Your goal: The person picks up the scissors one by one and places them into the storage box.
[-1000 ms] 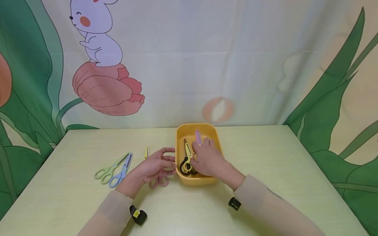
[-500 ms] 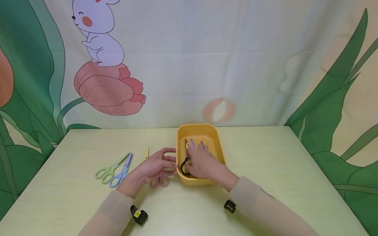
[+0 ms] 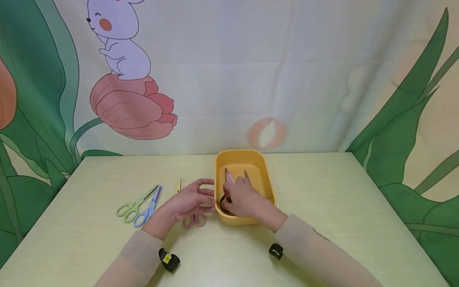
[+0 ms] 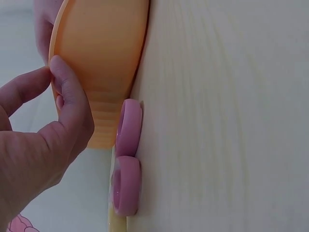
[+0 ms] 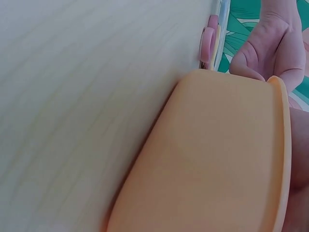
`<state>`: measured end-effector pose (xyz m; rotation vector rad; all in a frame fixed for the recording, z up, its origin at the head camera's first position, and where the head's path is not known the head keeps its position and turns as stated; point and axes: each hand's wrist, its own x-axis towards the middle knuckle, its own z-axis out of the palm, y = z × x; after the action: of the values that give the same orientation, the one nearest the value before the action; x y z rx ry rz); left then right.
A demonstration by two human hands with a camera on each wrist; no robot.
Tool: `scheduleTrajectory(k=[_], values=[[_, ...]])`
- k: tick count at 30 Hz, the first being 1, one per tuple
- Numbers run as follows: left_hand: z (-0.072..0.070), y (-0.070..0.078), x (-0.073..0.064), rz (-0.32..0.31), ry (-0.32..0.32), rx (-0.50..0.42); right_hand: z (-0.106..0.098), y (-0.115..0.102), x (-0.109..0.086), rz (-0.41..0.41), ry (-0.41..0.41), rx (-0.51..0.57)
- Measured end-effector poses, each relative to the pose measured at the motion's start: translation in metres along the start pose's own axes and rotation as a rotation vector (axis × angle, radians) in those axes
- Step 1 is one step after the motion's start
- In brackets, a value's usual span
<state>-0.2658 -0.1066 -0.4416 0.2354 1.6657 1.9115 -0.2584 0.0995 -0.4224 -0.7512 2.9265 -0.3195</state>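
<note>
In the head view my right hand point(image 3: 245, 199) reaches into a yellow bin point(image 3: 266, 175) with curled fingers and grips scissors there; their handles are hidden under it. A purple scissors tip point(image 3: 230, 178) sticks out past the fingers. A dark blade tip point(image 3: 246, 176) shows just beyond the hand. Black scissors handles point(image 3: 223, 205) lie by the thumb. My left hand point(image 3: 191, 199) touches the bin's left wall with its fingertips, thumb and finger at the rim in the left wrist view. Pink scissors handles point(image 4: 128, 186) stick out beneath the left hand, near the bin.
Left of the bin lie green scissors point(image 3: 133, 207) and blue scissors point(image 3: 148, 209) on the pale table point(image 3: 322, 191). A yellow scissors tip point(image 3: 179, 185) shows behind my left hand. A printed curtain point(image 3: 215, 79) hangs along the back edge.
My right hand has shifted left inside the bin, and the purple scissors have moved left with it. The yellow scissors there are now covered. The left hand stays at the wall.
</note>
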Motion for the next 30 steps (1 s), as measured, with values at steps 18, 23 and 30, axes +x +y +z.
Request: scheduleTrajectory(k=[18,23,30], values=[[0.0,0.0,0.0,0.007,-0.004,0.016,-0.01,0.012,-0.003,-0.015,0.1,0.106],[-0.001,0.0,0.001,0.007,-0.006,0.005,-0.022,0.021,-0.009,0.01,0.168,0.192],[0.0,0.001,0.0,0.006,0.001,0.01,-0.031,0.043,-0.015,0.006,0.332,0.286]])
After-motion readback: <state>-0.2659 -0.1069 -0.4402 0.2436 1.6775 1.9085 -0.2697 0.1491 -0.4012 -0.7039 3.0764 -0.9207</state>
